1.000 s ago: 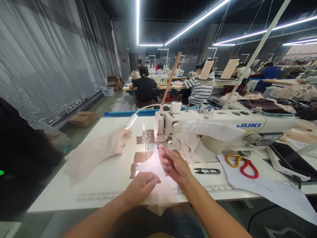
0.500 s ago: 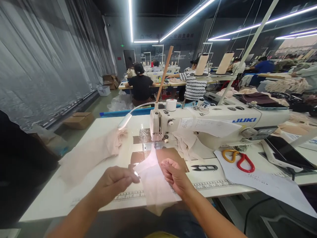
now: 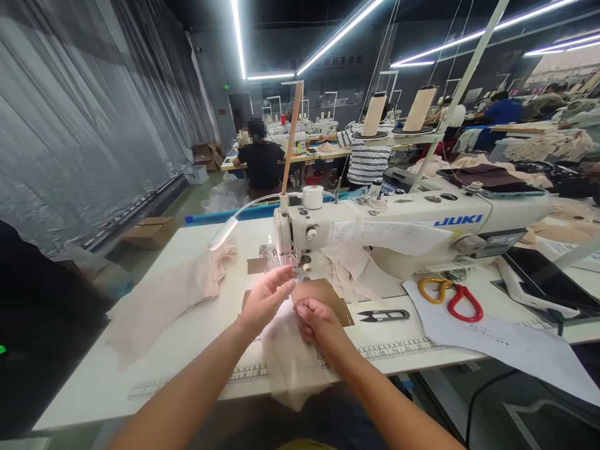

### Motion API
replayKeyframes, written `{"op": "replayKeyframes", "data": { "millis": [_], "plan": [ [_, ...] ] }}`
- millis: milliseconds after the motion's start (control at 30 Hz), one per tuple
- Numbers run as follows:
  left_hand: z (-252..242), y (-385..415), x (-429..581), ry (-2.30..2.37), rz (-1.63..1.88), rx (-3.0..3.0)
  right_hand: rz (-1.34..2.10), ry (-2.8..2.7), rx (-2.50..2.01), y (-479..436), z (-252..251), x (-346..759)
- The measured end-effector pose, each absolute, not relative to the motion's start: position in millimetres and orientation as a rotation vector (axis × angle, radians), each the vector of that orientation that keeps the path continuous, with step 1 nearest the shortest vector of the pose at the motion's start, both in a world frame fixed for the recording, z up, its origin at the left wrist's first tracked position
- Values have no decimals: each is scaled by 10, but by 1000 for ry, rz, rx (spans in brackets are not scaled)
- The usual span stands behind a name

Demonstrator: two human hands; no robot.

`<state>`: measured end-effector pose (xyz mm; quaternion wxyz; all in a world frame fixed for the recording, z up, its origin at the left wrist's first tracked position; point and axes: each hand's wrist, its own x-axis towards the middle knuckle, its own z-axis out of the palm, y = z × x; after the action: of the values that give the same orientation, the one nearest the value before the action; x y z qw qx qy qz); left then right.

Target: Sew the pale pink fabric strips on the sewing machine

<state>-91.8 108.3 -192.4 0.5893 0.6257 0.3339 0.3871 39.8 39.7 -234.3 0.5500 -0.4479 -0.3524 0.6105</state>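
A thin pale pink fabric piece (image 3: 293, 369) runs from under the needle area of the sewing machine (image 3: 394, 219) down over the table's front edge. My right hand (image 3: 321, 322) is closed, its thumb and fingers pinching the right edge of this fabric. Close below the needle is my left hand (image 3: 268, 297), fingers stretched forward and the thumb held apart from them. It covers part of the fabric and hides the presser foot. Brown patches (image 3: 323, 297) lie on the machine bed beside the fabric.
Black thread snips (image 3: 384, 315) lie right of my hands, near scissors with red and yellow handles (image 3: 464, 303) on white paper (image 3: 450, 331). A pile of pink fabric (image 3: 173, 300) rests at left. A lamp (image 3: 222, 234) leans over the table. Co-workers sit farther back.
My left hand has moved forward and right, from beside the fabric up to the needle, and its fingers have opened. My right hand stays at the fabric's edge. The view has shifted slightly.
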Motion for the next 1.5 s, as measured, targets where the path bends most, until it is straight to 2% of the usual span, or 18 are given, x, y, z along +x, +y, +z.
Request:
{"op": "replayKeyframes", "data": {
  "millis": [300, 833, 1267, 1500],
  "plan": [
    [-2096, 1150, -713, 784, 1103, 1454, 1415, -919, -1082, 356, -2304, 420],
    [-2104, 1223, -569, 592, 1103, 1322, 1355, -1018, -1113, 404, -2419, 450],
    [-2074, 1280, -630, 521, 842, 1312, 1341, -1013, -1114, 367, -2402, 449],
    [-2025, 1321, -718, 488, 831, 1279, 1249, -1084, -1161, 364, -2398, 467]
  ]
}}
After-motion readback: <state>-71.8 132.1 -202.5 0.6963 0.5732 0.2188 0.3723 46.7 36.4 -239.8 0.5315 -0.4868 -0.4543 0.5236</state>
